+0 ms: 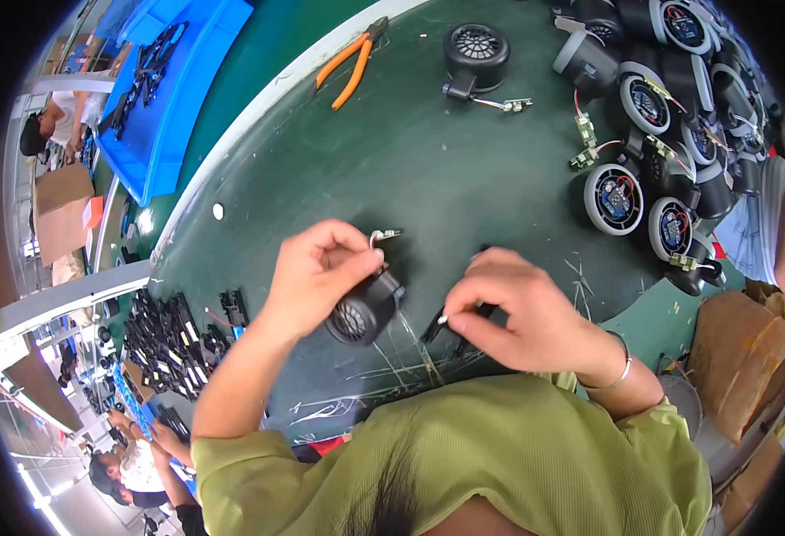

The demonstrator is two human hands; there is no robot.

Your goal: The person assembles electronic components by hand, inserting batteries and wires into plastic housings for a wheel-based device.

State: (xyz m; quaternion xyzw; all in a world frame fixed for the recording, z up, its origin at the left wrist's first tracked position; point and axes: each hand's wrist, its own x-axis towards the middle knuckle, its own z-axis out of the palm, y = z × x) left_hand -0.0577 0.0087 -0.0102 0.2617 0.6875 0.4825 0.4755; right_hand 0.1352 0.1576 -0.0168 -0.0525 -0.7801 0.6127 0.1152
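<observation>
Near the middle of the dark green table, my left hand (312, 277) is closed on a small black fan-like unit (357, 314) with a round grille. A small green circuit board (387, 234) on short wires sticks out by the thumb and fingertips. To its right, my right hand (522, 313) pinches a narrow black plastic part (434, 325); a small pale bit shows at the fingertips. The two hands are apart, and the fingers hide much of the black part.
Orange-handled pliers (354, 64) lie at the back, with another fan unit (476, 55) to their right. Several grey-rimmed units (613, 199) are heaped at far right. Narrow black parts (165, 344) pile at left, below a blue bin (158, 156). Co-workers (129, 464) sit at left.
</observation>
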